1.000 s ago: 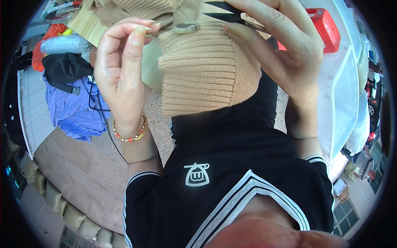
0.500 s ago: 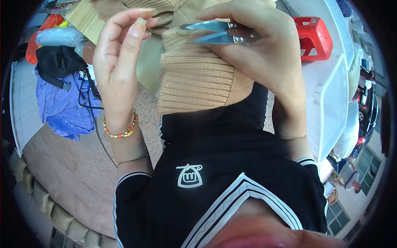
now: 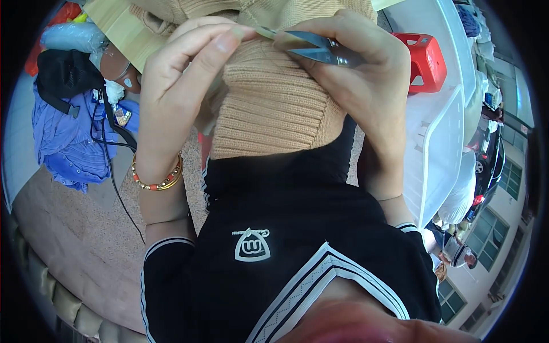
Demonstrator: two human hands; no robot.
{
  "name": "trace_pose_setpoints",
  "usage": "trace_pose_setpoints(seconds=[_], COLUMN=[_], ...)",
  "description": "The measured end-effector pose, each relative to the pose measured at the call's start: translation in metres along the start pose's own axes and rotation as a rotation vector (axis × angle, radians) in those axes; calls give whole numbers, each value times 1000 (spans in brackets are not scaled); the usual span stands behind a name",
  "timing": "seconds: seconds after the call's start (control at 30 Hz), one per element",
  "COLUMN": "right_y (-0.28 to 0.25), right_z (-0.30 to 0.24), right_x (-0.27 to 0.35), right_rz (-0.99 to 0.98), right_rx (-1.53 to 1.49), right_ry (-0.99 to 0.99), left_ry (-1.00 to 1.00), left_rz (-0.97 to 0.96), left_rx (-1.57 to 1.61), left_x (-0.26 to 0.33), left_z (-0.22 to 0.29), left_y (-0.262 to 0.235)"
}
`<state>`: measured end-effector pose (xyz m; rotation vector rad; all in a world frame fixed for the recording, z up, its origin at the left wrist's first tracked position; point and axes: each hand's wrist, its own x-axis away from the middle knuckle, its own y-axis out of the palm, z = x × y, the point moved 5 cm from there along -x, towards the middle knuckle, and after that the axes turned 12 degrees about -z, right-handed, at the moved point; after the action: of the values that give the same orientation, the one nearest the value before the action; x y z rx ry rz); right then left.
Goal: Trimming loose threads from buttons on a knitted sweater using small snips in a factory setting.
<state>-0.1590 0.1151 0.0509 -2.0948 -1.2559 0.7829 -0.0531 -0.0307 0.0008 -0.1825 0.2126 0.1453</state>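
Observation:
A beige ribbed knit garment [image 3: 269, 114] lies across my lap, its upper part bunched toward the far edge. My right hand [image 3: 366, 63] holds small metal thread snips [image 3: 320, 56], their blades apart and pointing left over the knit. At the far side, my left hand [image 3: 183, 86] has its thumb and index finger pinched together near the right fingertips. A small pale piece [image 3: 264, 32], perhaps a button, shows between the two hands' fingertips. Whatever the left fingers pinch is too small to make out.
To the right are a red plastic holder [image 3: 426, 63] and a translucent white bin [image 3: 440, 160]. On the left lie purple-blue clothing [image 3: 68, 143], a black bag [image 3: 71, 80] and a dark cable [image 3: 117, 194]. Light wooden boards [image 3: 123, 28] stand at the far left.
My left hand has moved right to the snips' tips, its thumb and index finger closing. The right hand, still holding the snips, has shifted slightly; the whole view has also shifted a little.

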Motion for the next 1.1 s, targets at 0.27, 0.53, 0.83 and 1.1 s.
trace_pose_setpoints(seconds=[0.27,0.53,0.83,1.1], right_y=[4,1,7,18], right_z=[5,15,17,27], right_x=[4,15,28,37], right_rz=[82,139,304,464], right_rx=[17,-118,-33,-219], right_ry=[-30,41,-115,-176], left_ry=[-38,-72,-102,-379], left_rz=[-60,-88,19,-117], left_rx=[-71,108,136,277], left_x=[-4,-11,-18,-18], left_z=[1,11,21,4], left_y=[-5,12,22,33])
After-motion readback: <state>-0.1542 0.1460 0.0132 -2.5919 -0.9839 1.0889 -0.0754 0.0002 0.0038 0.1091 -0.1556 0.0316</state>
